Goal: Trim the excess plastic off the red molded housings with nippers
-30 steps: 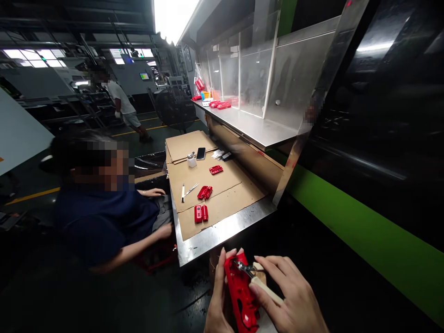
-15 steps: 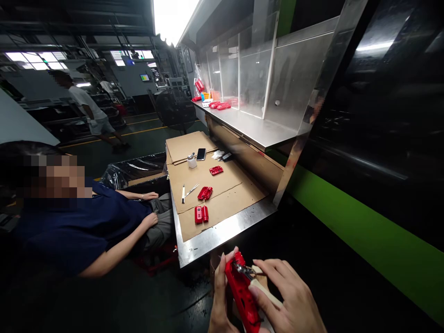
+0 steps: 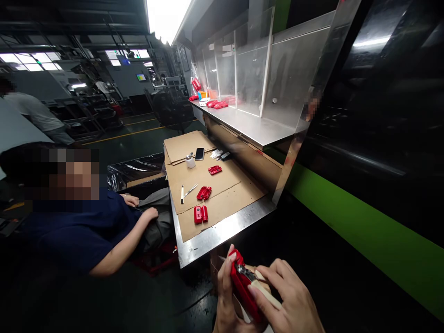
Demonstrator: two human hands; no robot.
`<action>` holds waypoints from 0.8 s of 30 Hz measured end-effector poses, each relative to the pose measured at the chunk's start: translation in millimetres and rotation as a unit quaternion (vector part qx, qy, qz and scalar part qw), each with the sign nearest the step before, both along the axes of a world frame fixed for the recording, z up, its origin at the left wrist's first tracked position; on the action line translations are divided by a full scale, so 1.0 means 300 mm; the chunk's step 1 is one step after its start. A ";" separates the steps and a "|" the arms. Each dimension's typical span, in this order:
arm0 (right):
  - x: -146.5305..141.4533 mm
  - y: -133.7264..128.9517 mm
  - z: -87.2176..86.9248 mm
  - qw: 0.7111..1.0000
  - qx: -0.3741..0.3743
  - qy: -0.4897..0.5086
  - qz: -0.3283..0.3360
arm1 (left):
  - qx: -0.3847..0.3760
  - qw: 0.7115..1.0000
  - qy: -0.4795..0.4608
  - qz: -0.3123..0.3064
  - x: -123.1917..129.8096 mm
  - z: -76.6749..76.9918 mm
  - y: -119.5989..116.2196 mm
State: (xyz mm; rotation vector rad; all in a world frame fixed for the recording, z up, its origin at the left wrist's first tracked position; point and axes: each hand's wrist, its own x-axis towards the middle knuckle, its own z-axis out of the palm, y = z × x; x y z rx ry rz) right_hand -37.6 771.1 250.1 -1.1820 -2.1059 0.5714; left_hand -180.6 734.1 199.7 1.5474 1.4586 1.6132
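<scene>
My left hand (image 3: pixel 227 296) is closed around a long red plastic part (image 3: pixel 244 291) below the table's front edge. In my right hand (image 3: pixel 289 296) is a pair of cutters (image 3: pixel 264 292) with cream handles, its metal jaws against the upper end of the part. On the cardboard lie more red parts: a pair (image 3: pixel 200 214) near the front edge, another (image 3: pixel 204 193) just behind, and one (image 3: pixel 215 169) farther back. A cream-handled knife (image 3: pixel 182 194) and tweezers (image 3: pixel 191 190) rest to their left.
A seated person in a dark blue shirt (image 3: pixel 79 240) is left of the metal-edged table (image 3: pixel 229 230). Farther back are a small bottle (image 3: pixel 190 162) and a phone (image 3: pixel 199 154). A steel shelf (image 3: pixel 256 127) with red parts overhangs the right side. Someone stands at far left.
The red part has tilted in my left hand, and both hands have shifted slightly. The seated person's hands have moved, and the person in the background has moved left.
</scene>
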 end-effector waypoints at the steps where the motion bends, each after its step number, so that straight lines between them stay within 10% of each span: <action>1: 0.002 0.002 -0.002 1.000 -0.006 0.005 0.000 | 0.001 1.000 0.001 0.001 0.003 -0.003 -0.003; 5: 0.026 0.014 -0.008 0.997 -0.068 0.037 0.014 | -0.047 0.991 -0.111 -0.061 0.001 -0.005 -0.022; 9: 0.070 0.032 -0.010 0.981 -0.173 0.078 0.032 | -0.160 0.918 -0.332 -0.144 -0.021 0.020 -0.020; 14: 0.076 0.057 -0.009 0.981 -0.106 0.159 0.022 | -0.246 0.856 -0.423 -0.166 -0.038 0.058 0.002; 24: 0.020 0.038 0.001 0.982 -0.035 0.187 0.014 | -0.256 0.880 -0.340 -0.212 -0.014 0.064 -0.009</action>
